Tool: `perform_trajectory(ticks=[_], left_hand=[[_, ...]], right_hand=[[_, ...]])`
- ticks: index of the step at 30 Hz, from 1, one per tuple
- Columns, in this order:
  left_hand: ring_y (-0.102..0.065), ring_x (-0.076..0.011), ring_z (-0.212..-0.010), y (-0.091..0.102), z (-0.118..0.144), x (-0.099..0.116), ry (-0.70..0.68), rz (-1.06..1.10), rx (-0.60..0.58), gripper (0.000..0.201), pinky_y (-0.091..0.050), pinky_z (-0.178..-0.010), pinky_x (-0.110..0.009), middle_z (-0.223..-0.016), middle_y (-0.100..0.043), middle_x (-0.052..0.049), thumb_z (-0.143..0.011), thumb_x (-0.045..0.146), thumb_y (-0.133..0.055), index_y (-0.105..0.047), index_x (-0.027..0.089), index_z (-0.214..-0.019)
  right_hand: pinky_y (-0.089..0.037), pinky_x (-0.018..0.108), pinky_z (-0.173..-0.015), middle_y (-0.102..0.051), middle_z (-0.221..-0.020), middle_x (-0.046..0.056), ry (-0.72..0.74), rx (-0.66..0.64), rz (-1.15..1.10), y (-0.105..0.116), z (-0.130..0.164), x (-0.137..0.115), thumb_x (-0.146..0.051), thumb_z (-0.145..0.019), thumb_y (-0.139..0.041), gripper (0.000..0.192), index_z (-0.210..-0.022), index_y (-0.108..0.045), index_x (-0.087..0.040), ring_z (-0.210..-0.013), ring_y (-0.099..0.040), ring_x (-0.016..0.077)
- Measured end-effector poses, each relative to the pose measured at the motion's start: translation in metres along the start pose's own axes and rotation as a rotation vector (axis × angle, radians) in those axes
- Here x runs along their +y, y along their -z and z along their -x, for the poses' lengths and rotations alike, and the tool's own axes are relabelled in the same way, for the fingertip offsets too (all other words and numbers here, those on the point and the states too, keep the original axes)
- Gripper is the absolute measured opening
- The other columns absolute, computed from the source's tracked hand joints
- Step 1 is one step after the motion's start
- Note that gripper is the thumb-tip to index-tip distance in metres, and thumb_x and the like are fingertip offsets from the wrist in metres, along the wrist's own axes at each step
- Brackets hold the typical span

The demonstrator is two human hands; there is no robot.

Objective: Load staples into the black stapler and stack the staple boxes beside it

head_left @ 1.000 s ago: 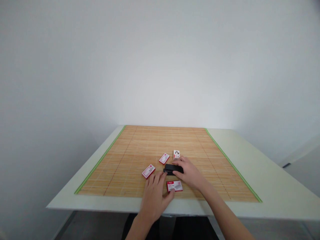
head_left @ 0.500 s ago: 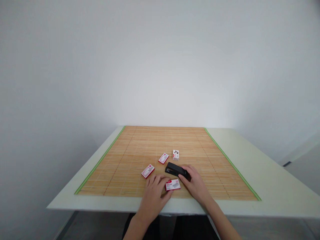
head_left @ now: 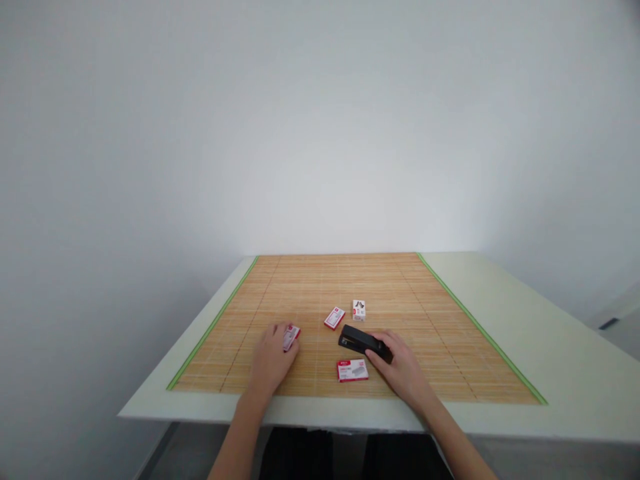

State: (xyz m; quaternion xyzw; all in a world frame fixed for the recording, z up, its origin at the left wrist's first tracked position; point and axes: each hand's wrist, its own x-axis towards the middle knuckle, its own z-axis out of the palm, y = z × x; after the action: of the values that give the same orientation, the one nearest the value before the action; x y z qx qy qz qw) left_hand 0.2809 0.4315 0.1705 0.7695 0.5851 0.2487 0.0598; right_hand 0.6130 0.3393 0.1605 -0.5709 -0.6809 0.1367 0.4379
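My left hand (head_left: 273, 357) is closed around a small red-and-white box (head_left: 291, 337) on the left of the mat, its fingers covering part of it. A black stapler (head_left: 356, 338) lies in the middle, and my right hand (head_left: 397, 363) grips its right end between thumb and fingers. Between my hands, close to the front, rests another red-and-white box (head_left: 353, 371), untouched. Behind the stapler are a third red-and-white box (head_left: 335, 318) lying flat and a white box with a dark picture on top (head_left: 359, 310).
A bamboo mat (head_left: 320, 280) with green edging covers much of the white table (head_left: 565, 373). A pale wall (head_left: 330, 133) rises behind the table's far edge. My legs show below the front edge.
My left hand has let go of the front box and moved left onto the left-hand box. My right hand stays on the stapler. The view has shifted slightly.
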Motion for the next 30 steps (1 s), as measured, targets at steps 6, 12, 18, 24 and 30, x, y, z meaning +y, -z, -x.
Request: perform_trajectory(ticks=[6,12,18,24,30], left_hand=[[-0.059,-0.0286,-0.109,0.013,0.002,-0.045,0.096,-0.131,0.058,0.039,-0.045,-0.097,-0.042,-0.119,-0.063,-0.009,-0.096,0.04,-0.052,-0.059,0.024,-0.131],[-0.053,-0.0319,-0.121,0.002,-0.01,0.004,0.049,-0.147,0.162,0.045,-0.04,-0.103,-0.046,-0.129,-0.06,-0.012,-0.098,0.053,-0.05,-0.063,0.023,-0.129],[-0.054,-0.0263,-0.12,-0.033,-0.047,0.087,-0.219,-0.041,-0.054,0.042,-0.04,-0.104,-0.038,-0.126,-0.065,-0.007,-0.096,0.056,-0.057,-0.065,0.03,-0.129],[-0.059,-0.0277,-0.11,-0.033,-0.065,0.067,-0.111,-0.11,-0.048,0.032,-0.042,-0.098,-0.04,-0.114,-0.069,-0.01,-0.095,0.048,-0.06,-0.073,0.026,-0.114],[-0.054,-0.0368,-0.115,0.008,-0.046,-0.003,0.151,-0.194,0.074,0.04,-0.039,-0.099,-0.052,-0.118,-0.066,-0.017,-0.097,0.049,-0.051,-0.07,0.02,-0.117]], right_hand=[[-0.052,0.042,-0.096,-0.07,-0.114,0.006,-0.013,0.018,-0.007,-0.001,0.0,-0.001,-0.031,-0.092,-0.066,0.025,-0.116,-0.069,-0.028,-0.108,-0.064,0.027],[-0.051,0.043,-0.096,-0.07,-0.113,0.007,-0.023,0.01,-0.007,0.0,0.0,-0.006,-0.029,-0.091,-0.064,0.024,-0.114,-0.068,-0.027,-0.108,-0.063,0.0278],[-0.051,0.042,-0.094,-0.069,-0.109,0.006,-0.049,0.031,0.03,0.001,0.0,-0.006,-0.028,-0.089,-0.063,0.02,-0.109,-0.067,-0.027,-0.105,-0.063,0.0275],[-0.05,0.042,-0.094,-0.069,-0.109,0.006,-0.051,0.017,0.033,0.003,0.001,-0.005,-0.029,-0.09,-0.062,0.021,-0.111,-0.066,-0.026,-0.105,-0.063,0.0273],[-0.051,0.045,-0.093,-0.069,-0.111,0.007,-0.05,0.022,0.024,-0.001,0.001,0.002,-0.031,-0.089,-0.062,0.023,-0.111,-0.067,-0.027,-0.105,-0.063,0.0291]])
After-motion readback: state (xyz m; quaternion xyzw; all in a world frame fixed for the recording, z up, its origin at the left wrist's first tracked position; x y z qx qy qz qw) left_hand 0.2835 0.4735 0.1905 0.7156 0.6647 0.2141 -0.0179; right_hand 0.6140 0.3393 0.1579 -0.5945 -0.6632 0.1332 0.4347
